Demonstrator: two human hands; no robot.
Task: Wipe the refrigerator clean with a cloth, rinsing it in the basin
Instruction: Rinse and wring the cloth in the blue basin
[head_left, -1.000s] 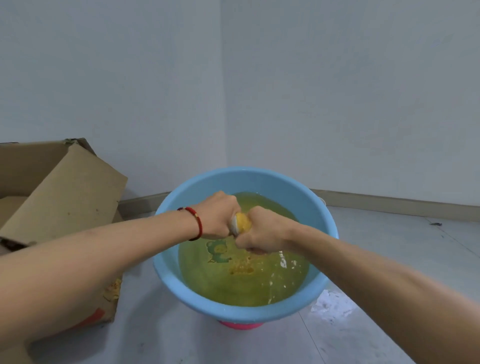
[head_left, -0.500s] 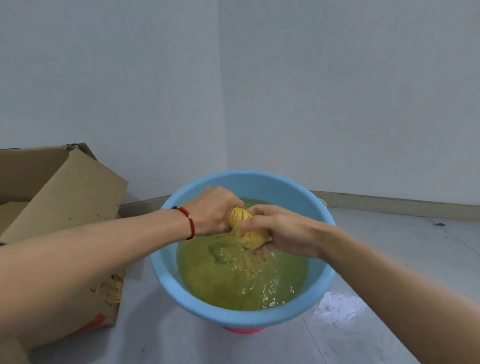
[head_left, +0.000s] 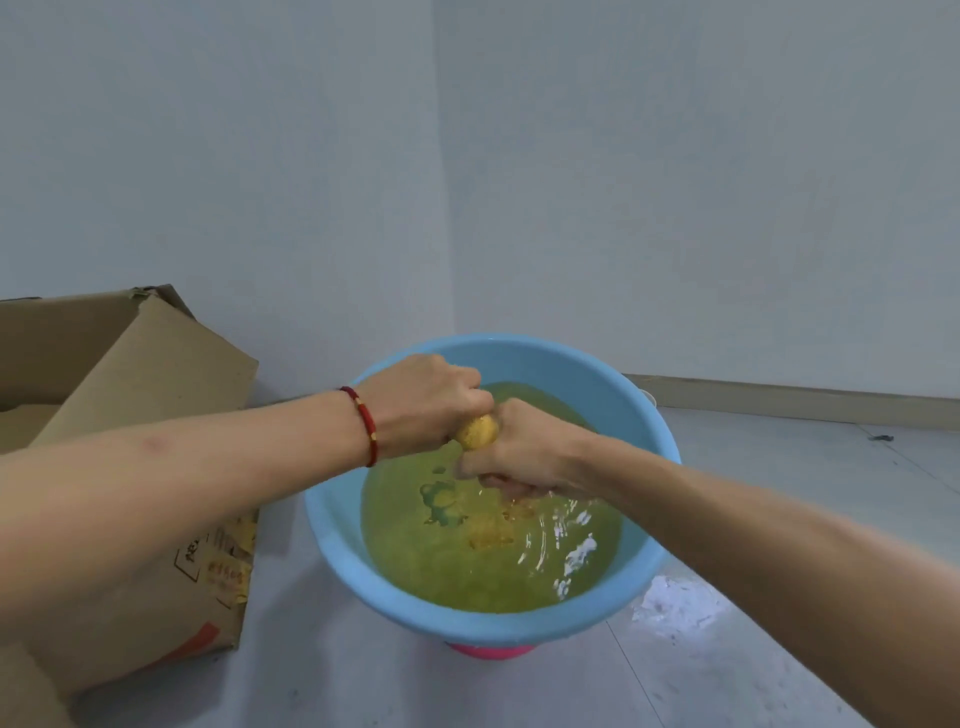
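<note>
blue plastic basin (head_left: 332, 519) of yellow-green water (head_left: 467, 571)
above it, left hand (head_left: 421, 405) and right hand (head_left: 524, 452) both clench a bunched yellow cloth (head_left: 477, 432).

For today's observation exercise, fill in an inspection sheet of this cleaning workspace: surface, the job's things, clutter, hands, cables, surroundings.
Surface: grey floor, wet patch beside the basin.
Job's things: blue basin holding yellowish-green water; yellow cloth wrung above it; refrigerator not in view.
Clutter: open cardboard box left of the basin.
Hands: left hand and right hand both grip the cloth; red bracelet on the left wrist.
Cables: nothing seen.
Surroundings: bare pale wall corner, skirting board.
</note>
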